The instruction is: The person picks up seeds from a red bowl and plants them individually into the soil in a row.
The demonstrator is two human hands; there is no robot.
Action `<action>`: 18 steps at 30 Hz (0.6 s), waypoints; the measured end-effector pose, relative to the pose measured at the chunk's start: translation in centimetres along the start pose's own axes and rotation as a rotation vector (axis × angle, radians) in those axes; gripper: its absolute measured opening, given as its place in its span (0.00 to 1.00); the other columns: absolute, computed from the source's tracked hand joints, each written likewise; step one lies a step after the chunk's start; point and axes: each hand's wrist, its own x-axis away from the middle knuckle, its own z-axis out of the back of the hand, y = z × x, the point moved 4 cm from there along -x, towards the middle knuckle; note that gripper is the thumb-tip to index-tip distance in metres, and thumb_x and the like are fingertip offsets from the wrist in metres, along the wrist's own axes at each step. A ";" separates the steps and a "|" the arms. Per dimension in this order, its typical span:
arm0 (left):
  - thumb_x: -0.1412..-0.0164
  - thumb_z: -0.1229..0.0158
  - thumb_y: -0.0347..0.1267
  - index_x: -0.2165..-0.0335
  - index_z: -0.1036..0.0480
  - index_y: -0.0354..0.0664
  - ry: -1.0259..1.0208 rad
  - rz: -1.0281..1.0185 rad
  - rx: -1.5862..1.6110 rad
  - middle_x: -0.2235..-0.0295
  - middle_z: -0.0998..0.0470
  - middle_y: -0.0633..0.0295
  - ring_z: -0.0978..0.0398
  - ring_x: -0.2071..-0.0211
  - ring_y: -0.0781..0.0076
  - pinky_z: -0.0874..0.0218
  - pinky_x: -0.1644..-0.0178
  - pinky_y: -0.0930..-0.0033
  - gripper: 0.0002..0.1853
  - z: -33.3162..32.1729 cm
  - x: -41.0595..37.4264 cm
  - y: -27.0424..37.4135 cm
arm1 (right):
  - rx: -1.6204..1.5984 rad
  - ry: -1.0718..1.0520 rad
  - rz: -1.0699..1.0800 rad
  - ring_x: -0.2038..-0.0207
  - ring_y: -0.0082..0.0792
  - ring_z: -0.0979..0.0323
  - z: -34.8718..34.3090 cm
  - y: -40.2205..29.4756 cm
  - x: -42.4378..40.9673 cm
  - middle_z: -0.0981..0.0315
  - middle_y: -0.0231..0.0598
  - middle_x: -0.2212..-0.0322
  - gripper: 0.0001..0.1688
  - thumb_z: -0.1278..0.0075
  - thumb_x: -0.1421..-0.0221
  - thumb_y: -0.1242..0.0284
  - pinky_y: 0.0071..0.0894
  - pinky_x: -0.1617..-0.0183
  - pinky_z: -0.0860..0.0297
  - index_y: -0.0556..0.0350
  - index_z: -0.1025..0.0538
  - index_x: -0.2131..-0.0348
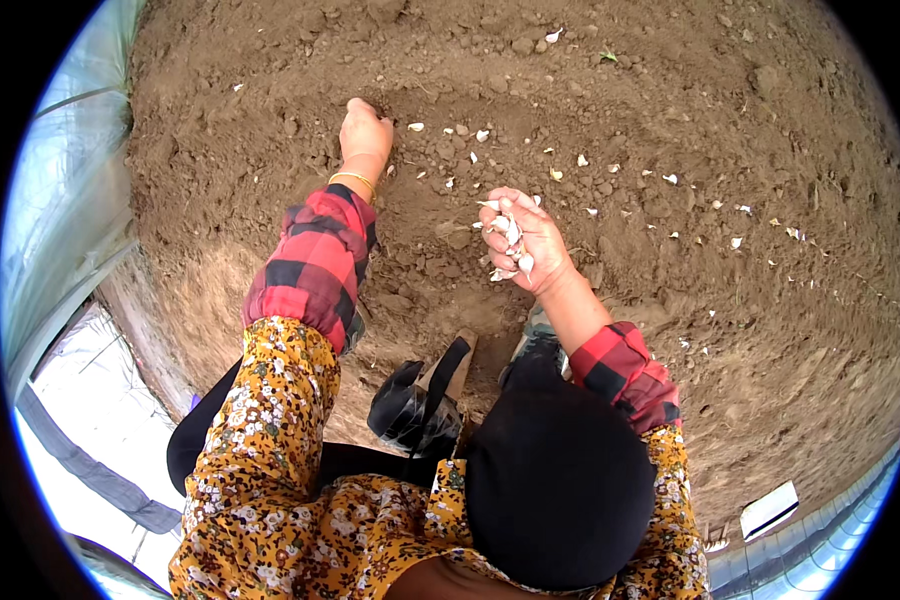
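My left hand [366, 136] reaches down to the loose brown soil [427, 97], knuckles up and fingers curled. Its fingertips are hidden, so I cannot tell whether they pinch anything. Just right of it, a garlic clove [416, 127] lies on the soil. My right hand [529, 236] is turned palm up above the soil, holding several garlic cloves [511, 229] in its cupped fingers. More cloves are spread in uneven rows to the right, such as one clove [482, 136] between my hands and another clove [670, 179] farther off.
Translucent plastic sheeting [75, 172] borders the soil at left. Below my hands are a black bag [405, 409] with a strap and my shoe [536, 337]. My black-clad knee [562, 480] covers part of the ground. A white flat object [769, 511] lies at lower right.
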 end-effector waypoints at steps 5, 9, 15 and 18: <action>0.50 0.40 0.32 0.73 0.27 0.37 -0.123 -0.155 0.392 0.78 0.24 0.58 0.27 0.74 0.72 0.35 0.68 0.70 0.08 1.9 7.6 0.0 | 0.051 -0.012 -0.025 0.83 0.26 0.34 0.0 1.9 0.5 0.31 0.38 0.76 0.10 0.59 0.41 0.71 0.22 0.89 0.42 0.52 0.33 0.59; 0.44 0.43 0.35 0.69 0.25 0.39 -0.798 0.084 1.008 0.78 0.26 0.70 0.32 0.76 0.84 0.40 0.73 0.80 0.09 5.6 18.5 4.2 | 0.130 -0.011 -0.075 0.85 0.24 0.35 -1.1 3.5 2.0 0.31 0.37 0.77 0.24 0.58 0.42 0.72 0.21 0.90 0.44 0.47 0.38 0.46; 0.47 0.40 0.30 0.70 0.23 0.37 -0.678 -0.045 1.056 0.76 0.24 0.69 0.32 0.74 0.86 0.41 0.72 0.80 0.07 9.6 21.3 1.5 | 0.295 -0.037 -0.185 0.87 0.23 0.38 -3.8 6.5 4.1 0.32 0.35 0.80 0.29 0.53 0.45 0.72 0.20 0.91 0.48 0.44 0.41 0.44; 0.49 0.38 0.30 0.72 0.23 0.36 -0.425 -0.114 0.772 0.79 0.25 0.69 0.32 0.76 0.84 0.39 0.72 0.77 0.07 11.9 19.7 -0.4 | 0.281 -0.005 -0.168 0.86 0.24 0.37 -4.5 7.1 4.2 0.31 0.37 0.79 0.21 0.54 0.44 0.71 0.19 0.90 0.47 0.48 0.36 0.50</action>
